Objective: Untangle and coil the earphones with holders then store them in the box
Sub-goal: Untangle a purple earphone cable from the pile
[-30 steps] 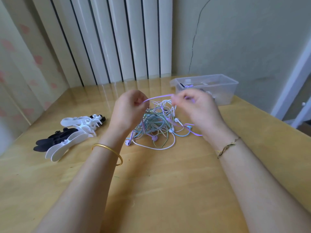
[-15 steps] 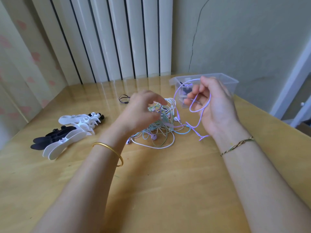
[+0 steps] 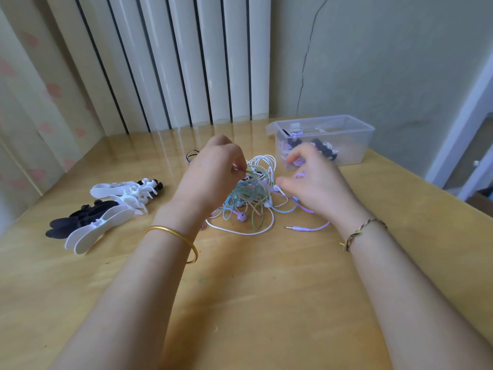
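As the left hand point(image 3: 212, 180) pinches the earphones point(image 3: 246, 194) between them, the right hand point(image 3: 316, 184) hovers spread.

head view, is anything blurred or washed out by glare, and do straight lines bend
Head view: the right hand is smeared by motion blur, the left hand, pinching the tangle of coloured earphone cables, looks sharper; glare streaks the glossy wooden table below the white vertical blinds; wide-angle distortion fans those blinds outward.

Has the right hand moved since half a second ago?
Yes. The right hand has dropped from in front of the box down to the tangle, nearer the person.
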`<state>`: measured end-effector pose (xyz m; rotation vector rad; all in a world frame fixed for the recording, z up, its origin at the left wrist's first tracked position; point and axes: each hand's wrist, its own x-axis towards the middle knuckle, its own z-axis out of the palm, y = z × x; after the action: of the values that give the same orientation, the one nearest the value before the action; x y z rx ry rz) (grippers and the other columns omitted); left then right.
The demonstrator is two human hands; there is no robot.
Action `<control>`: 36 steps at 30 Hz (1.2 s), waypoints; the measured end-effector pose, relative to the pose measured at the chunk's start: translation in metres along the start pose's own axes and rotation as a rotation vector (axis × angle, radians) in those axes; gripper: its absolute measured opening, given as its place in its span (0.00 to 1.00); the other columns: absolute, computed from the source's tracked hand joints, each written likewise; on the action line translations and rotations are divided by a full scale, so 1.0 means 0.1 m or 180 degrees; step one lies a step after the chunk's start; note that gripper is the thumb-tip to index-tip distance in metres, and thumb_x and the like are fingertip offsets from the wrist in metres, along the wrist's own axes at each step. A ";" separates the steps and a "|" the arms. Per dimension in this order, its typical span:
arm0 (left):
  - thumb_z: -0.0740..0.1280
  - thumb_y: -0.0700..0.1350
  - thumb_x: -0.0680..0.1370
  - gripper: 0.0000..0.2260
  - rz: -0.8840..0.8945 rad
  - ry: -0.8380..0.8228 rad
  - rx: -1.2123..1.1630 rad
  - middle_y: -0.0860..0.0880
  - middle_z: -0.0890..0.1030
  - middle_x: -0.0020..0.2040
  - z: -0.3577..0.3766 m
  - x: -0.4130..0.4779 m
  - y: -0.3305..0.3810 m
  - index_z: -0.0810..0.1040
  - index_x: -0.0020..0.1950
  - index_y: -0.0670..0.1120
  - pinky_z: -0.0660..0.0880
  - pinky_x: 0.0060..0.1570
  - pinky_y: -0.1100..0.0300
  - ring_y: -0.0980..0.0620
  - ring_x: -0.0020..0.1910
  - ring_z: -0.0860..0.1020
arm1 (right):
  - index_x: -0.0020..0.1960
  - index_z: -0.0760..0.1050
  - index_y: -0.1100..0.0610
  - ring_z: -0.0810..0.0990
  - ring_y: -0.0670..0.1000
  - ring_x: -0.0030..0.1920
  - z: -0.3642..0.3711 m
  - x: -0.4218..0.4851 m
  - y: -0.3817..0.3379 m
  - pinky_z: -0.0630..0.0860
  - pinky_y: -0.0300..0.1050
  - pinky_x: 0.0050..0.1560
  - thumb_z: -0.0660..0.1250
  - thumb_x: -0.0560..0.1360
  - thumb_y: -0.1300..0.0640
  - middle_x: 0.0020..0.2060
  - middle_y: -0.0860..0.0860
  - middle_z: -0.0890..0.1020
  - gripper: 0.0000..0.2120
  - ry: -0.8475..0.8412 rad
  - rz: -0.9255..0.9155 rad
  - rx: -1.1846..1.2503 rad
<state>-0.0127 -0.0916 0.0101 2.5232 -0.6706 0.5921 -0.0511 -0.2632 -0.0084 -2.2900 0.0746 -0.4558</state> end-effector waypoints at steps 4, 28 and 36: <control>0.70 0.36 0.72 0.03 -0.0015 0.0222 -0.0173 0.49 0.71 0.47 -0.02 0.02 -0.02 0.81 0.44 0.42 0.65 0.42 0.65 0.52 0.38 0.72 | 0.38 0.72 0.46 0.79 0.49 0.47 0.10 0.00 0.03 0.76 0.49 0.52 0.73 0.68 0.51 0.42 0.44 0.80 0.09 -0.0572 -0.0039 -0.0520; 0.66 0.41 0.74 0.03 -0.0727 -0.0310 -0.0714 0.53 0.76 0.34 0.15 -0.04 -0.13 0.78 0.41 0.45 0.71 0.34 0.60 0.49 0.36 0.74 | 0.34 0.62 0.55 0.57 0.45 0.17 -0.25 -0.10 -0.31 0.53 0.32 0.20 0.53 0.76 0.62 0.25 0.54 0.71 0.12 0.0305 0.0412 0.3488; 0.64 0.34 0.77 0.09 -0.1017 0.0286 -0.2099 0.49 0.79 0.33 -0.01 -0.02 -0.14 0.75 0.39 0.44 0.70 0.29 0.70 0.62 0.25 0.77 | 0.41 0.80 0.50 0.74 0.41 0.35 -0.21 -0.18 -0.23 0.62 0.39 0.27 0.71 0.67 0.40 0.31 0.41 0.75 0.14 -0.1164 -0.0092 -0.0902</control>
<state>-0.0070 -0.0801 0.0053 1.9132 -0.3387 0.2990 -0.0771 -0.2582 0.0157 -2.6192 -0.0817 -0.0349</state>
